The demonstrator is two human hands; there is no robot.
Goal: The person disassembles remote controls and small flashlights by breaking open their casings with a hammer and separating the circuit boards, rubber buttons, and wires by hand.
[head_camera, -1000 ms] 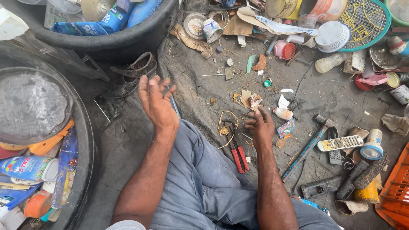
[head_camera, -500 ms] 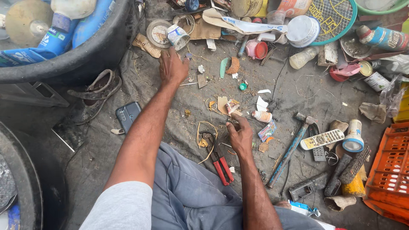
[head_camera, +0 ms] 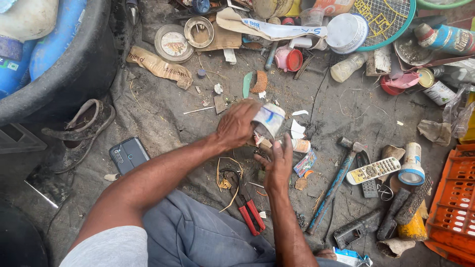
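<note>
Up front, the left hand (head_camera: pixel 237 123) grips a small white can (head_camera: pixel 269 120), long axis tilted toward the right hand (head_camera: pixel 278 160), which waits open-palmed just below it, above the ground.

The crumpled white tin can with blue print (head_camera: pixel 269 120) sits in the left hand (head_camera: pixel 236 125). Red-handled metal pliers (head_camera: pixel 247 207) lie below, near a blue-handled hammer (head_camera: pixel 332 185) and a white remote control (head_camera: pixel 373 170).

Dirty grey ground (head_camera: pixel 163 118), littered: phone (head_camera: pixel 128 154) left, red-handled pliers (head_camera: pixel 246 203) near middle, hammer (head_camera: pixel 336 180) and remote (head_camera: pixel 373 170) right.
</note>
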